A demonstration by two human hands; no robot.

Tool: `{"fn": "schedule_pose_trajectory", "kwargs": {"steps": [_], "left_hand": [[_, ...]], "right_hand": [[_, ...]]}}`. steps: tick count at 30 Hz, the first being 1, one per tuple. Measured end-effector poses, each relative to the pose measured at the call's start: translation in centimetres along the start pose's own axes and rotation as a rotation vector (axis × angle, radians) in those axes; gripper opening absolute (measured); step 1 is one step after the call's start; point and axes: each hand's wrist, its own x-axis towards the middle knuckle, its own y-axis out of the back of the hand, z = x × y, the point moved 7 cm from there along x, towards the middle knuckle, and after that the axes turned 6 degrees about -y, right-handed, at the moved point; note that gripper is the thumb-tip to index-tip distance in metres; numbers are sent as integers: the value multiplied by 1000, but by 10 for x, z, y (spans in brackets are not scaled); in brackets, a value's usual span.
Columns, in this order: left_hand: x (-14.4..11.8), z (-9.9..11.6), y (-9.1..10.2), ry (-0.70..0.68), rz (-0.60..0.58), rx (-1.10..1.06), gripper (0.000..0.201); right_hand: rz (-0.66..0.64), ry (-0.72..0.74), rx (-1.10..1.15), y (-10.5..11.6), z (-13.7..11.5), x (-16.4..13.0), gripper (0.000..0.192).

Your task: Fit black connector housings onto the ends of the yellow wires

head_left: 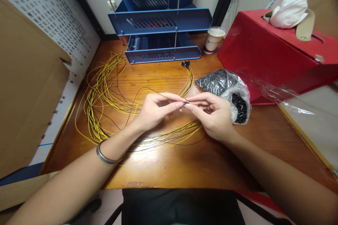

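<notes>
Pinches a small black connector (pixel 186 103) between closed thumbs and fingertips of left hand (pixel 156 112) and right hand (pixel 217 116), low over a wooden table (pixel 169 177). Has yellow and black wires (pixel 96 110) looped beneath and leftward, a plastic bag of black pieces (pixel 224 82) just beyond the right hand, blue trays (pixel 161 21) farther back.

A small black connector (pixel 186 103) sits pinched between fingers (pixel 179 105) near looped wires (pixel 95 131).
</notes>
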Motion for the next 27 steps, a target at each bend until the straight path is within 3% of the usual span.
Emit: {"fn": "schedule_pose_trajectory", "kwargs": {"steps": [13, 18, 27], "left_hand": [[-1, -1, 2, 4, -1, 5, 23], [0, -3, 4, -45, -12, 26, 43], [-2, 0, 0, -12, -14, -15, 18]], "right_hand": [[-7, 0, 19, -1, -2, -1, 12], [16, -13, -17, -1, -2, 0, 12], [20, -12, 38, 0, -1, 0, 13]]}}
